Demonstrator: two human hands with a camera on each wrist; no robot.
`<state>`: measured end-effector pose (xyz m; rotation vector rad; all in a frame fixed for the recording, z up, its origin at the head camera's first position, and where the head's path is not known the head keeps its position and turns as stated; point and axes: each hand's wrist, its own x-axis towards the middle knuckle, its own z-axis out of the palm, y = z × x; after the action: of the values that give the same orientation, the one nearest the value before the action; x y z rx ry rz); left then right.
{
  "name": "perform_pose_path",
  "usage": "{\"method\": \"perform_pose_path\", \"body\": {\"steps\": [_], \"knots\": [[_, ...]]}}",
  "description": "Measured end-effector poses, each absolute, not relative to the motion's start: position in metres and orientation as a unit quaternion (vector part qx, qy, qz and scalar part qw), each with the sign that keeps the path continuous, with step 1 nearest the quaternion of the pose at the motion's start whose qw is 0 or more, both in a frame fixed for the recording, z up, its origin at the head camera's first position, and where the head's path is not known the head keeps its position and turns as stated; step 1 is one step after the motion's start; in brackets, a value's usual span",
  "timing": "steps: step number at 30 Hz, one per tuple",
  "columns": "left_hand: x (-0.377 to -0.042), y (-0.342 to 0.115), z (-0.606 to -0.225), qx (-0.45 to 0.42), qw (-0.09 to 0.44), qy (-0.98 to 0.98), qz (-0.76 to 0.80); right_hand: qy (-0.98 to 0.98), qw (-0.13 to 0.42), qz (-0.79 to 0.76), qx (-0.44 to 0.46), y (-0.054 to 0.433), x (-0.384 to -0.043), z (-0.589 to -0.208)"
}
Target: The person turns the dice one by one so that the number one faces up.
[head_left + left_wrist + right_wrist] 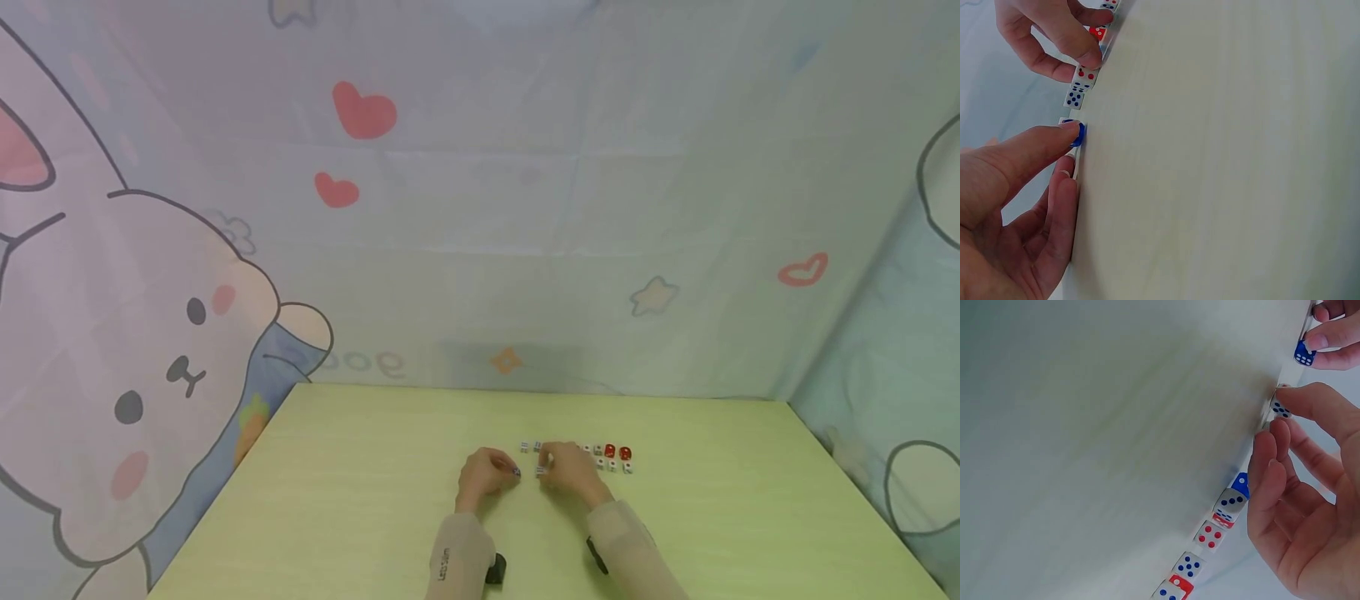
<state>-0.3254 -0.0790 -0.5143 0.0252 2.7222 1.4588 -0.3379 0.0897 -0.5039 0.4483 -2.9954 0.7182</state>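
My left hand (483,477) pinches a blue die (1304,355) with white dots between thumb and fingertips, low over the table. Just right of it, my right hand (572,471) has thumb and fingers on a white die (1280,407) with blue dots. A row of dice runs behind the right hand, with two white dice (530,447) at its left end and two red dice (618,452) at its right. In front of that row, several white dice (612,467) sit to the right of the hand. The right hand covers part of both rows.
The pale yellow-green table (360,500) extends to both sides of the hands. A printed cloth backdrop (480,208) with a rabbit and hearts hangs behind it. Dark wrist devices show at the left sleeve (461,550) and the right sleeve (630,542).
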Motion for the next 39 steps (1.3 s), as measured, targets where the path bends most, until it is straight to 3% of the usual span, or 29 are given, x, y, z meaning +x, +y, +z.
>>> {"method": "perform_pose_path", "body": {"steps": [39], "knots": [[-0.3237, -0.079, -0.5123, 0.017, 0.022, 0.88, 0.474, -0.956, 0.023, 0.241, 0.163, 0.0913, -0.339, -0.5035]]}}
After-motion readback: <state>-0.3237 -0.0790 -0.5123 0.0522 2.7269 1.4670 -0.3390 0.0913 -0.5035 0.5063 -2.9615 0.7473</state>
